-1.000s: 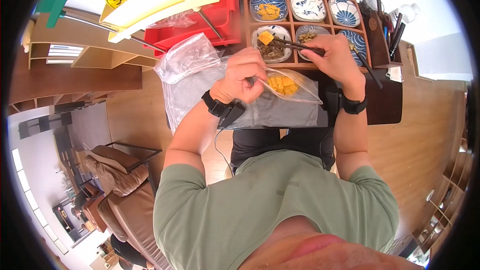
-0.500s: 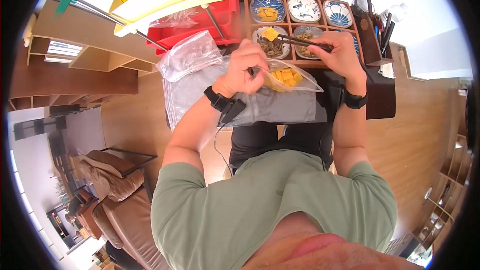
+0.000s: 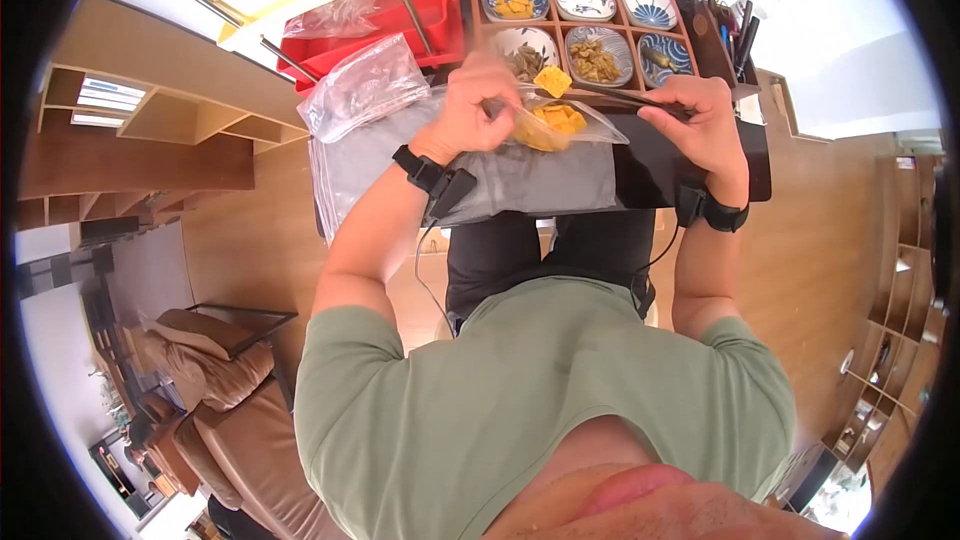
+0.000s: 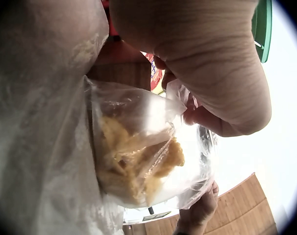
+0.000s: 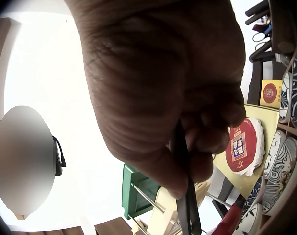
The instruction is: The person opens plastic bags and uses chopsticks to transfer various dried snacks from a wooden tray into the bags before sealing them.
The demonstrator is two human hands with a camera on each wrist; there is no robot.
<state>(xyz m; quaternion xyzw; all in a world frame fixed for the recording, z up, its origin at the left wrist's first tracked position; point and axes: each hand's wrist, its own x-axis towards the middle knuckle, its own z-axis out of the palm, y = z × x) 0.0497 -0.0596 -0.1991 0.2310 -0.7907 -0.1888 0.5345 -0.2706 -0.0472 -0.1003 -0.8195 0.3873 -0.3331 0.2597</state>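
The left hand [image 3: 478,110] pinches the rim of a clear plastic bag [image 3: 598,126] with yellow pieces [image 3: 560,120] inside; the left wrist view shows the same bag [image 4: 134,100] close up, its mouth spread. In the right hand [image 3: 704,120] are dark chopsticks [image 3: 622,95], also seen in the right wrist view as chopsticks [image 5: 188,210] gripped between thumb and fingers. At their tips a yellow piece [image 3: 552,81] hangs above the bag's mouth, in front of the dishes. Whether it touches the bag, I cannot tell.
Behind the bag is a divided wooden tray [image 3: 556,28] with patterned dishes, several holding food. A red bin [image 3: 440,25] and a crumpled plastic bag [image 3: 368,90] lie to the left. A pen holder [image 3: 712,45] stands at the right.
The right hand and chopsticks have moved back from the dishes toward the body, carrying the yellow piece from over the front-left dish to over the bag. The left hand still holds the bag.
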